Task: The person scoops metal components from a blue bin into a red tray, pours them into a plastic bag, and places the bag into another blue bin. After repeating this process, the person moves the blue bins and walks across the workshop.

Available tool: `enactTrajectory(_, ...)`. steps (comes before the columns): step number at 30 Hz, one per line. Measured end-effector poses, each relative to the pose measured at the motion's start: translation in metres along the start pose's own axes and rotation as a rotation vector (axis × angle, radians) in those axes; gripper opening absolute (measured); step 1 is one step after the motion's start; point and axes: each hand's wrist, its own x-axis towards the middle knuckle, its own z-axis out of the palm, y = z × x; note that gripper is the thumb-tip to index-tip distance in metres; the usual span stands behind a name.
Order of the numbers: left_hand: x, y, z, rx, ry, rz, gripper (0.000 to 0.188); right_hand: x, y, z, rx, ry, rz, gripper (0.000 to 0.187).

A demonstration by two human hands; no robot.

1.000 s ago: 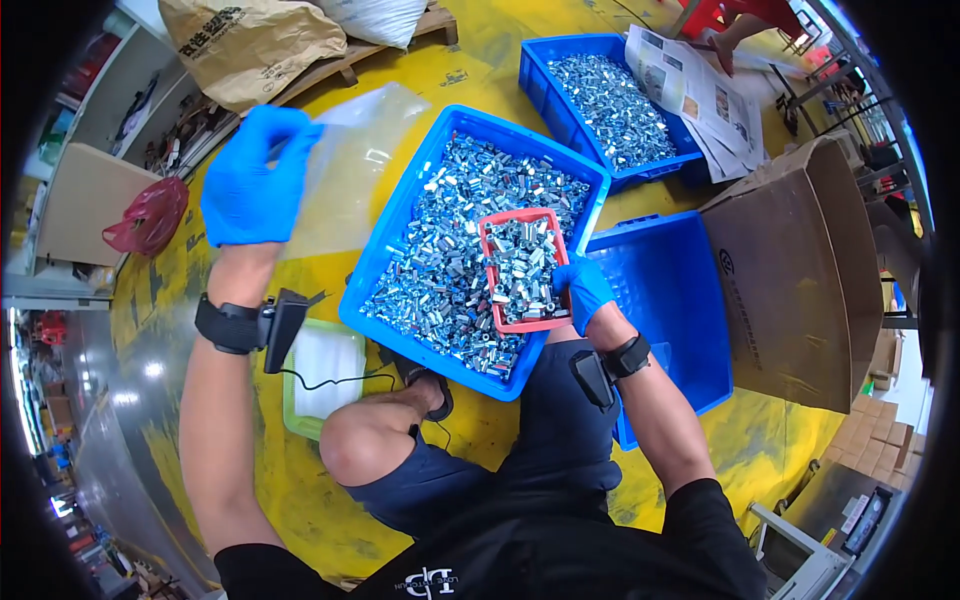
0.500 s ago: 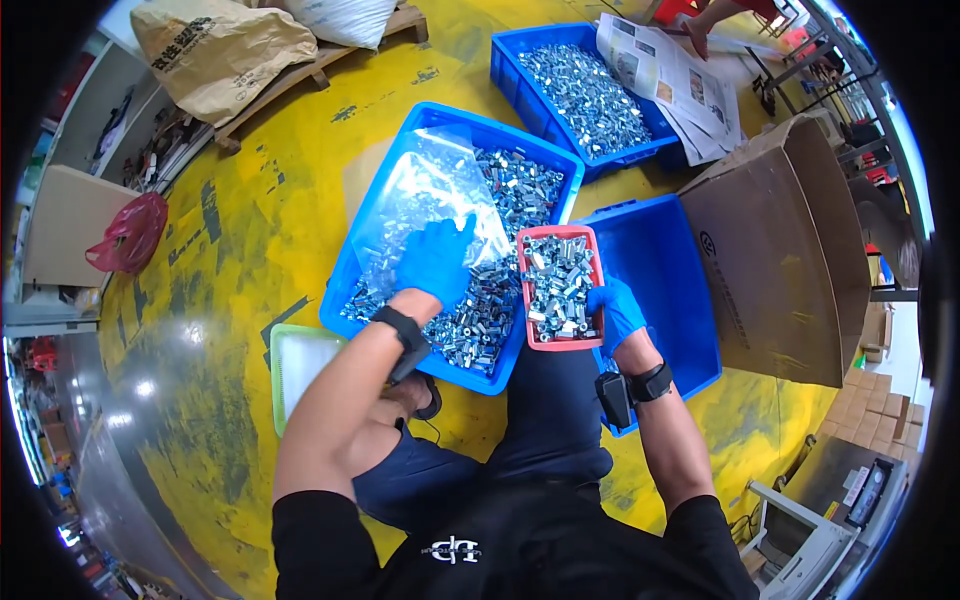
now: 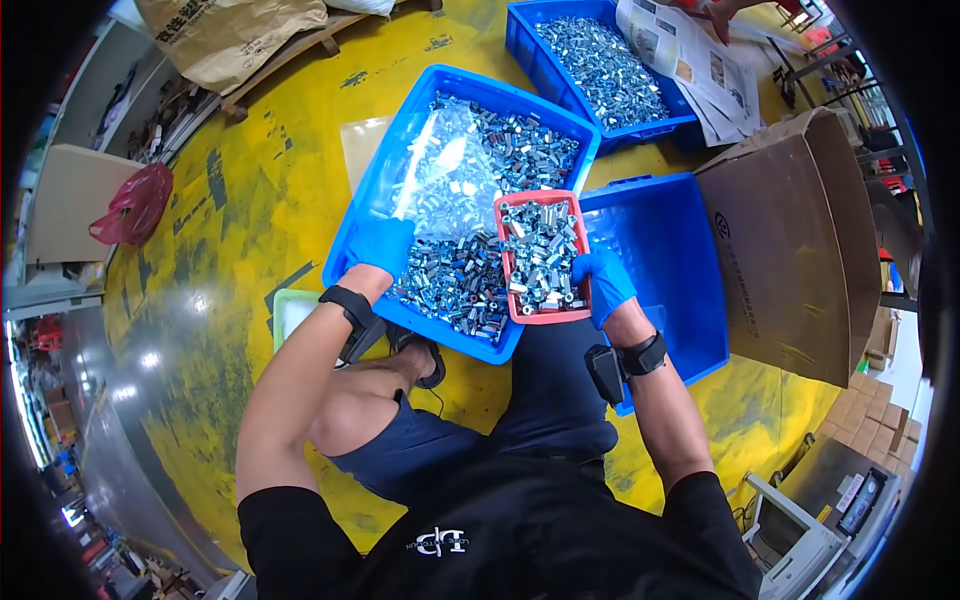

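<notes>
My right hand, in a blue glove, grips the right side of a small red plastic basket. Metal hex standoffs fill the basket, which hangs over the right side of a large blue tub. More loose metal pieces lie in the tub. A clear plastic bag covers part of them. At the tub's left side, my blue-gloved left hand is closed at the near-left edge of the bag; its fingertips are partly hidden.
Another blue tub stands on the right, beside an open cardboard box. Farther back, a third blue tub holds metal pieces, with newspaper over its edge. A green-rimmed tray lies left of my leg.
My left hand has moved left and nearer me, from the middle of the bag to its edge. The red basket has shifted left and away from me, farther over the tub.
</notes>
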Motion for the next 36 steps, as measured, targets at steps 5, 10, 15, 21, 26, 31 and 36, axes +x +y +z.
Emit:
enactTrajectory(5,0.016,0.042,-0.03,-0.249,-0.15,-0.223,0.023,-0.008,-0.011,-0.003,-0.077,-0.011,0.038,0.02)
enactTrajectory(10,0.011,0.029,0.011,-0.434,0.041,-0.178,0.024,-0.029,-0.025,0.026,-0.123,-0.035,0.093,0.041)
enactTrajectory(15,0.019,0.045,0.002,-0.421,-0.144,-0.103,0.022,-0.007,-0.009,0.017,-0.163,-0.14,0.045,0.053)
enactTrajectory(21,0.015,0.038,-0.006,-0.545,-0.025,0.058,0.016,0.017,0.005,0.035,-0.187,-0.172,0.089,0.078)
enactTrajectory(26,0.01,0.048,-0.039,-0.506,-0.069,-0.163,0.014,0.023,0.002,0.038,-0.24,-0.176,0.062,0.079)
enactTrajectory(31,0.003,0.043,-0.06,-0.466,0.024,-0.038,0.019,0.013,-0.01,0.052,-0.282,-0.203,-0.011,0.07)
enactTrajectory(36,-0.006,0.053,-0.081,-0.175,-0.029,0.026,0.027,0.032,-0.004,0.043,-0.274,-0.271,0.039,0.061)
